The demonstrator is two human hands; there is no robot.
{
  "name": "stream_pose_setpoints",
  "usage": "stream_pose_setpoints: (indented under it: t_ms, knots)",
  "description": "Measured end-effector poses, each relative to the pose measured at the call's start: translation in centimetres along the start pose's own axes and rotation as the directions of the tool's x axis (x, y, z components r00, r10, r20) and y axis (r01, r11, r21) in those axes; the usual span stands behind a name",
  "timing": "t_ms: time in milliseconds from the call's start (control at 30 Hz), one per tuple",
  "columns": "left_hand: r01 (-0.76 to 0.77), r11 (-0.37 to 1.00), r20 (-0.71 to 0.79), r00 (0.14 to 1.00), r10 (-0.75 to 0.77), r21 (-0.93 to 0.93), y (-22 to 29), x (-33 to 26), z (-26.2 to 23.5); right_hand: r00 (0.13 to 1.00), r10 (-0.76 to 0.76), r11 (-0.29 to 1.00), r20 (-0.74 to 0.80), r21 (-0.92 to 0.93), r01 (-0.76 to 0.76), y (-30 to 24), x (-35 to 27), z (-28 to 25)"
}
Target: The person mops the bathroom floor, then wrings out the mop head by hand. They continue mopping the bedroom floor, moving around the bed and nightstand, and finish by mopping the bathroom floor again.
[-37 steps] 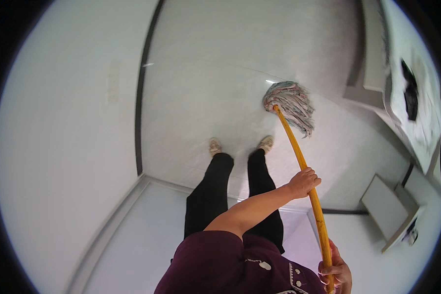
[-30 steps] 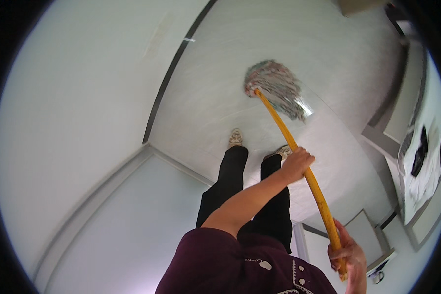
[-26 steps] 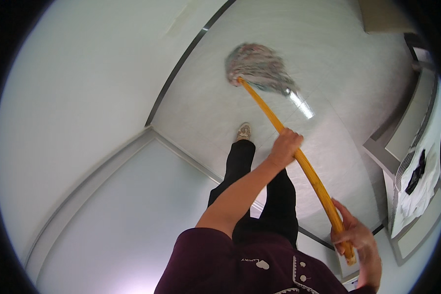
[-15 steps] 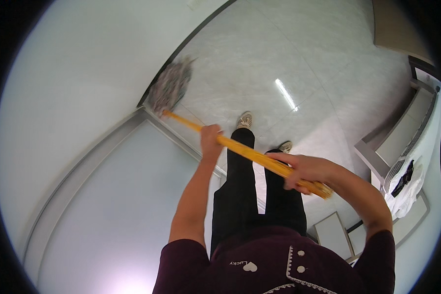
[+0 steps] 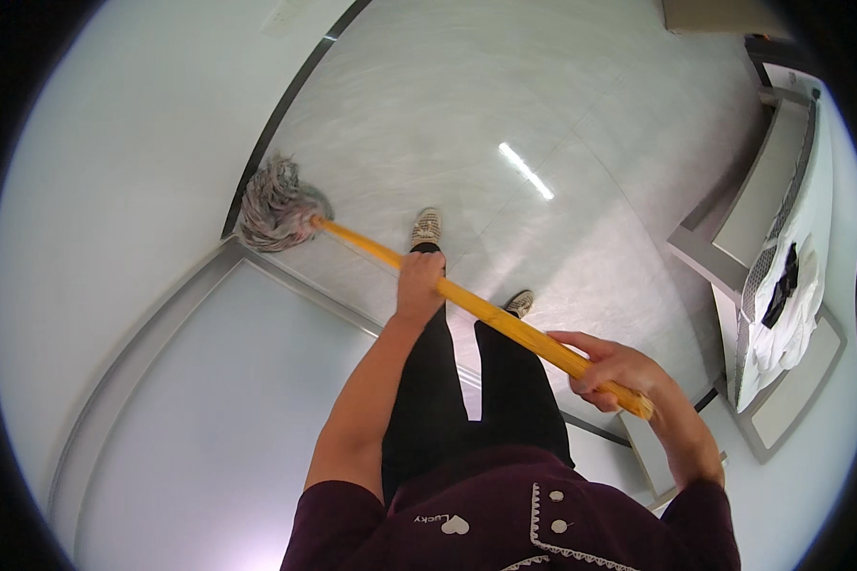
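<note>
Pale, glossy floor meets a white wall along dark skirting, with a frosted panel lower left. The string mop, out mid-floor 1.2 seconds ago, now lies in the corner by skirting and panel frame. Left hand grips mid-handle; the right hand's grip wraps near its end. Floor stretches between the shoes and the grey-framed furniture at right.
</note>
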State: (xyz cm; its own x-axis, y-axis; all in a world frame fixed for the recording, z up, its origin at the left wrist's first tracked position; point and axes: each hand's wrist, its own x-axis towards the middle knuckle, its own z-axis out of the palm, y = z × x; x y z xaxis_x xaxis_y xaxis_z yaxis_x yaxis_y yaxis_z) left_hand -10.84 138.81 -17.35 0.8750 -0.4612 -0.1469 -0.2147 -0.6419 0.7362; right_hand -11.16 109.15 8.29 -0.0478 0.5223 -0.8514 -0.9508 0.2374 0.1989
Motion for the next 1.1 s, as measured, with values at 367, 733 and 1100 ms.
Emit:
stream_pose_setpoints:
  t_ms: [367, 733, 1100]
  knots:
    - [-0.491, 0.819, 0.189, 0.81, 0.555, -0.297, 25.4, -0.7, 25.8, 0.858, -0.357, 0.769, -0.37, 0.405, 0.495, 28.6, -14.6, -15.5]
    - [-0.544, 0.658, 0.452, 0.478, 0.753, -0.521, 41.2, -14.2, 41.6, 0.859, -0.177, 0.622, -0.481, 0.621, 0.476, 41.4, -24.2, -16.6]
    - [-0.393, 0.886, 0.294, 0.841, 0.455, -0.247, 25.5, -6.9, 21.7, 0.902, -0.093, 0.941, -0.421, 0.26, 0.218, 27.4, -15.7, -9.6]
